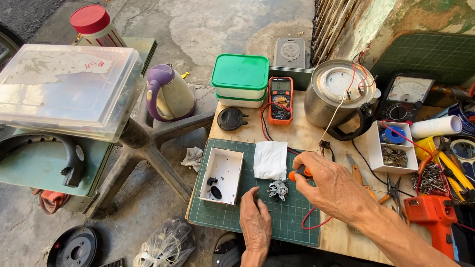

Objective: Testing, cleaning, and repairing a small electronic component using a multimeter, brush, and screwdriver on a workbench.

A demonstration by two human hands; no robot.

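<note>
Working low over the green cutting mat (297, 225), the person's right hand (331, 185) is clenched round an orange-handled screwdriver (300, 173), tip angled down-left into a small metal part (278, 189) w/ shiny contacts, sitting on the mat just below a folded white tissue (270, 159). Left hand (256, 221) rests flat-ish on the mat beside that part, fingers loose, gripping nothing; fingertips look near it but I can't tell if they touch. So the part isn't really pinned down.

Risk as I see it: tip could slip off & skate the part sideways, since only the driver bears on it. Left fingertips sit close to the blade line, so a slip might jab them. Any tiny screw freed could roll off the mat edge toward the white tray (221, 175) or the floor.

Red lead (311, 220) loops under the right wrist; a snag there would drag it across the work. Nearby: orange multimeter (280, 100), steel kettle (338, 96), purple kettle (168, 94), green-lidded box (240, 79), orange drill (433, 217), all apart from the hands.
</note>
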